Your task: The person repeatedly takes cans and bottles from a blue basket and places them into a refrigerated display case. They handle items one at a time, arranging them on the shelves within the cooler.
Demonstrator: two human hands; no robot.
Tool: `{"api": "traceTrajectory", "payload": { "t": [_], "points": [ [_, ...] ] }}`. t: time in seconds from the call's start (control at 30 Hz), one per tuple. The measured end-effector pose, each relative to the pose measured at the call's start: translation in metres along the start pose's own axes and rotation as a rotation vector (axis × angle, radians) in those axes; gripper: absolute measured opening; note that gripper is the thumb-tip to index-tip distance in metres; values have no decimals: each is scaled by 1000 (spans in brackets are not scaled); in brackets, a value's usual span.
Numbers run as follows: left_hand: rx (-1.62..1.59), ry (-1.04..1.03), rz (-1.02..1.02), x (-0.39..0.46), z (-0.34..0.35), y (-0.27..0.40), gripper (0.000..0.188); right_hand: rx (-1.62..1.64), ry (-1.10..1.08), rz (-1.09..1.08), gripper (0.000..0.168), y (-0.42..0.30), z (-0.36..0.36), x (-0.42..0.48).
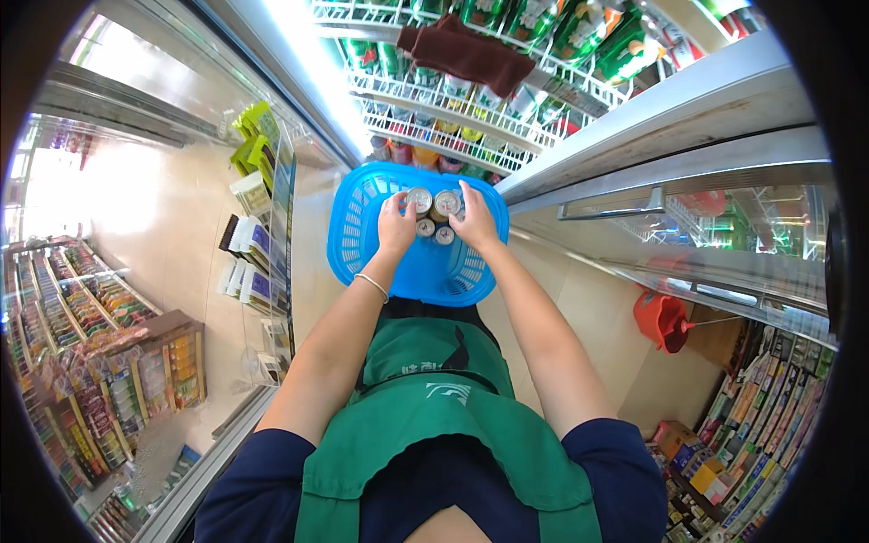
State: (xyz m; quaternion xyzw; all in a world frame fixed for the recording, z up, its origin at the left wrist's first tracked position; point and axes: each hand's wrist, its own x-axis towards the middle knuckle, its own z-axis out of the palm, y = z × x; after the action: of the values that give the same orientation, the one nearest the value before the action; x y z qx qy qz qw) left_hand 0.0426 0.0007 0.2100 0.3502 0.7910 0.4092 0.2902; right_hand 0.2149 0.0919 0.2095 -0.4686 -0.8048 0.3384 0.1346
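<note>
A blue plastic shopping basket (400, 268) stands in front of me, at the foot of the open drinks cooler. In its far half are two larger drink cans, the left can (419, 199) and the right can (447, 202), side by side with their lids up. Two smaller can tops, a left one (426, 227) and a right one (445, 235), show on my side of them. My left hand (397, 227) grips the left can from its outer side. Thumb and fingers of my right hand (476, 220) are around the right can.
White wire shelves (468, 115) hold several bottles and cans; a brown cloth (468, 54) hangs over a shelf edge. The cooler's glass door (679, 203) stands open at right, beyond it a red bucket (662, 322). Glass with hanging packets (254, 244) borders the left.
</note>
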Motion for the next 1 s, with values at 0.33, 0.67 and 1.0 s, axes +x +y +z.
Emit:
{"api": "traceTrajectory", "payload": {
  "t": [0.33,0.67,1.0],
  "points": [
    [491,-110,338,25,-8,1,51,-283,-351,230,109,37,15,-6],
    [530,-219,334,31,-5,-42,64,-121,9,16,51,28,47,0],
    [616,-288,49,19,-6,-87,69,-92,-176,211,81,24,36,19]
  ]
}}
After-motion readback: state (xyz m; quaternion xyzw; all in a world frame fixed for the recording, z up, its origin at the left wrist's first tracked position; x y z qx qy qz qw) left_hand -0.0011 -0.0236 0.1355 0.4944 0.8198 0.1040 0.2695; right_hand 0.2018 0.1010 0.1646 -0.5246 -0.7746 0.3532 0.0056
